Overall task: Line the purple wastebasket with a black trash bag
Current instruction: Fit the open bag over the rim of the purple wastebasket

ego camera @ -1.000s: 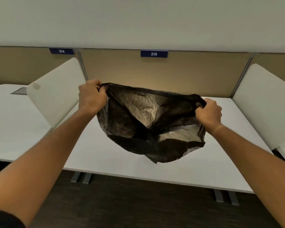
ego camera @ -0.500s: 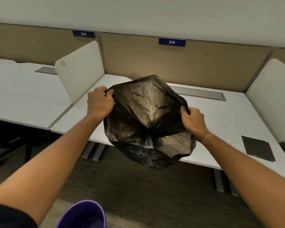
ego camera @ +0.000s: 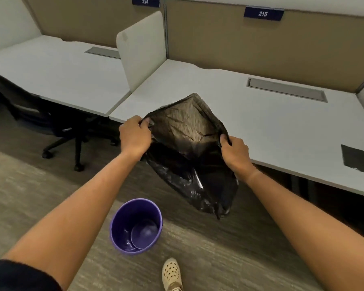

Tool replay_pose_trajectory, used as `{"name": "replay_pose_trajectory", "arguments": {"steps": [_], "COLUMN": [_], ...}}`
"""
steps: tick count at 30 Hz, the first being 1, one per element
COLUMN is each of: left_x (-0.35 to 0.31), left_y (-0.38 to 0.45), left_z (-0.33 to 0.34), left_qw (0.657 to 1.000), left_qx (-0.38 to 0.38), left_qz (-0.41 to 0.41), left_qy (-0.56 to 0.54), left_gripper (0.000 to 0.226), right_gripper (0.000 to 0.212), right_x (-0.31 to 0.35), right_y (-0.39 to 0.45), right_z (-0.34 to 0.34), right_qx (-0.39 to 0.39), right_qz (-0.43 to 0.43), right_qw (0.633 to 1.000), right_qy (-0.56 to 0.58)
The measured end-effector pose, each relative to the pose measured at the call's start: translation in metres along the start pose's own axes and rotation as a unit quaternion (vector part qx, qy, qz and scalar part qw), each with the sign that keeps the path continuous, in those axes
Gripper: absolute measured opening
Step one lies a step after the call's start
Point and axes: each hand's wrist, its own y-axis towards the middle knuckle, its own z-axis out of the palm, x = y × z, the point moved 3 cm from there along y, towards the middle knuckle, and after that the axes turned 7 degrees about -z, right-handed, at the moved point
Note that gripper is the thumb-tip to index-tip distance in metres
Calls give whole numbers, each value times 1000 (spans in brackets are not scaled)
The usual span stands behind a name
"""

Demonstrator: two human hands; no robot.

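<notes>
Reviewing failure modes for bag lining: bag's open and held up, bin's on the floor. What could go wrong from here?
1. The black trash bag hangs up and to the right of the purple wastebasket, not above it; lowered as is, its tail would likely land on the carpet.
2. The left hand and right hand pinch only the rim; a slip could close the mouth.
3. The light-looking wastebasket stands free near the shoe; a nudge might tip it.

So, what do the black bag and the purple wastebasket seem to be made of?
The black trash bag, held open by the left hand and right hand, looks like thin plastic film: it wrinkles, shines in spots, and light passes through its upper part. The purple wastebasket appears to be smooth, rigid moulded plastic, with a glossy reflection on its inner wall, though that is only a guess from its look.
</notes>
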Motion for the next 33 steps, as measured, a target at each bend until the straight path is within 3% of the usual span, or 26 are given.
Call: {"name": "replay_pose_trajectory", "arguments": {"steps": [6,13,20,33], "left_x": [80,192,312,485], "left_y": [-6,18,49,77], "left_z": [-30,-59,-73,-8], "left_qw": [999,991,978,958], "left_qx": [-2,-12,39,73], "left_qz": [-38,-115,-173,-200], "left_qy": [15,71,108,194], "left_gripper": [24,32,32,25], "right_gripper": [41,42,41,41], "right_x": [-11,-29,-66,-189], "right_y": [-31,-52,-73,-60], "right_z": [82,189,296,423], "right_qx": [74,85,111,113], "right_qz": [38,103,176,222], "right_qw": [996,991,977,962], "right_qy": [30,13,-56,-114]}}
